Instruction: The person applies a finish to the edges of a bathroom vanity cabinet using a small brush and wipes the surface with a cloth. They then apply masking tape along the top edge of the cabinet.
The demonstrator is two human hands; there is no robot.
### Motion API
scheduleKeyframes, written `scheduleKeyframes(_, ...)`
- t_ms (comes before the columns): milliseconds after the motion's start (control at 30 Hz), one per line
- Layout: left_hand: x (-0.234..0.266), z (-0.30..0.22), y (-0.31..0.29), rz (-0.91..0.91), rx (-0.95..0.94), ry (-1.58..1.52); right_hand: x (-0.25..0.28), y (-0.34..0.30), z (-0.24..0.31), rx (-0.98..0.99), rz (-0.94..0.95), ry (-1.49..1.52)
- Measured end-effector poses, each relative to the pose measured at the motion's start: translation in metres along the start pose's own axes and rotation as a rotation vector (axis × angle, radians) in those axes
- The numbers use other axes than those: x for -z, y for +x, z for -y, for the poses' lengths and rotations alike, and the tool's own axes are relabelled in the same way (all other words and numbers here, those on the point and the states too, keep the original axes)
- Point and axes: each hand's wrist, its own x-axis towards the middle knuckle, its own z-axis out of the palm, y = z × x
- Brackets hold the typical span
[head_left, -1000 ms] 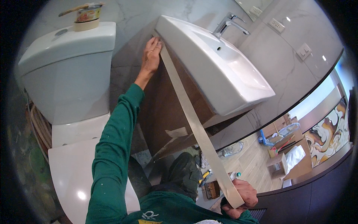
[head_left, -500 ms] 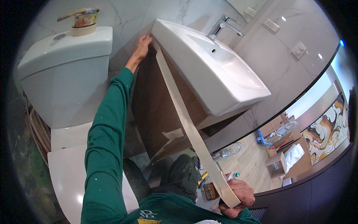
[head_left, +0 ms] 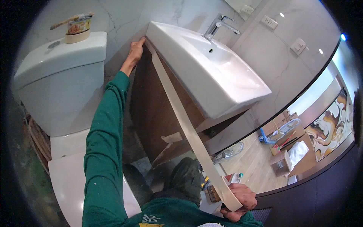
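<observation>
A long strip of cream masking tape stretches diagonally along the front of a brown wooden vanity cabinet, below the white washbasin. At its far end, by the basin's back left corner, my left hand has its fingers closed at the tape; the fingertips are partly hidden. My right hand, low and near my body, grips the tape roll, from which the strip runs out taut. Between the hands the strip looks apart from the cabinet. A torn pale piece of tape clings to the cabinet lower down.
On the left stands a white toilet, with a tin, a brush and another tape roll on its tank. A chrome faucet rises from the basin. Past the doorway, a cardboard box sits on the wooden floor.
The view has shifted slightly, so the basin and toilet sit a little farther left. Both hands keep their places at the tape, which remains stretched between them.
</observation>
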Motion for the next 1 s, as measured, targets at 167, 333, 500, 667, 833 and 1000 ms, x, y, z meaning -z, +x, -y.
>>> scheduleKeyframes(167,-0.011,-0.038,-0.079,-0.056,-0.136,0.003,0.008,-0.006,-0.002,-0.009,0.072,0.008)
scheduleKeyframes(333,-0.011,-0.091,-0.148,-0.243,0.044,-0.149,0.012,-0.008,-0.008,-0.025,0.163,0.062)
scheduleKeyframes(500,-0.028,-0.108,-0.209,-0.132,0.103,-0.212,0.004,-0.007,-0.007,0.036,0.103,0.114)
scheduleKeyframes(667,-0.055,-0.112,-0.249,-0.060,-0.100,-0.121,0.004,-0.003,-0.001,0.050,0.087,0.116)
scheduleKeyframes(833,-0.062,-0.114,-0.265,0.062,-0.382,0.151,0.010,0.005,0.002,0.070,0.129,0.034)
scheduleKeyframes(1000,-0.066,-0.111,-0.266,0.118,-0.386,0.224,0.010,0.006,-0.002,0.231,0.118,0.036)
